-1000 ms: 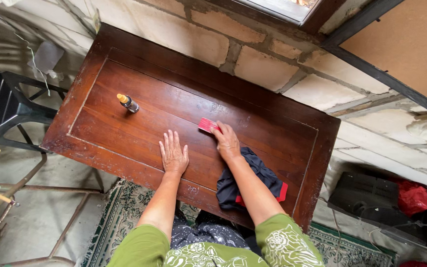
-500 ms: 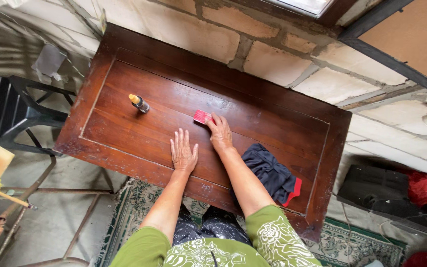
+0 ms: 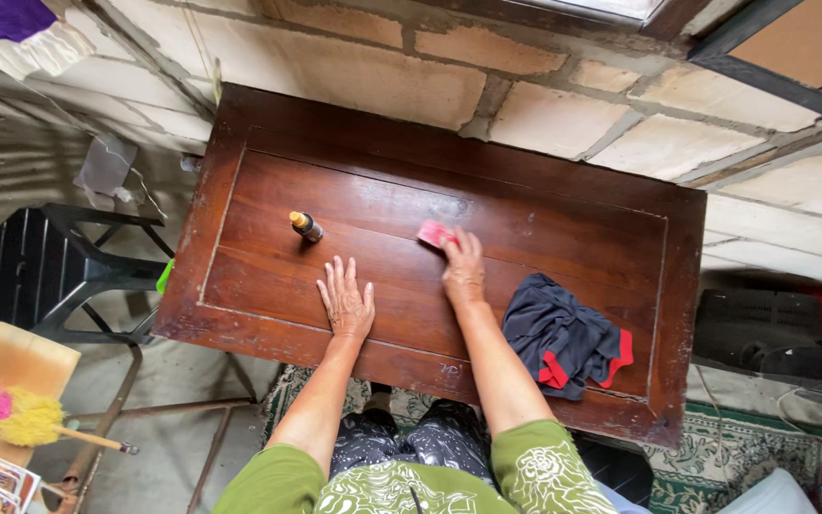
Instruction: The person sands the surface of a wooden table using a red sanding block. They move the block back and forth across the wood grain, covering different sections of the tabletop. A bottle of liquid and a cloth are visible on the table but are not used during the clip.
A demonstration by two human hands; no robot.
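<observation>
Near the frame's centre the right hand (image 3: 464, 271) presses its fingers (image 3: 457, 249) onto a red pad (image 3: 434, 232) for rubbing the table (image 3: 354, 195), while the left hand (image 3: 345, 303) lies flat with fingers spread, bracing

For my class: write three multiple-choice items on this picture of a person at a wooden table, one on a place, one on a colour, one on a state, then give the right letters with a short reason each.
1. Where does the small bottle stand?
A. on the table, to the left of both hands
B. on the dark cloth
C. on the black chair

2. What colour is the small pad under the right hand?
A. blue
B. red
C. white

3. How does the left hand lie?
A. closed in a fist
B. lifted off the table
C. flat, fingers spread, on the table

Answers: 1 A, it stands upright on the wood left of the hands. 2 B, its red edge shows at the fingertips. 3 C, the palm lies down on the wood.
</observation>
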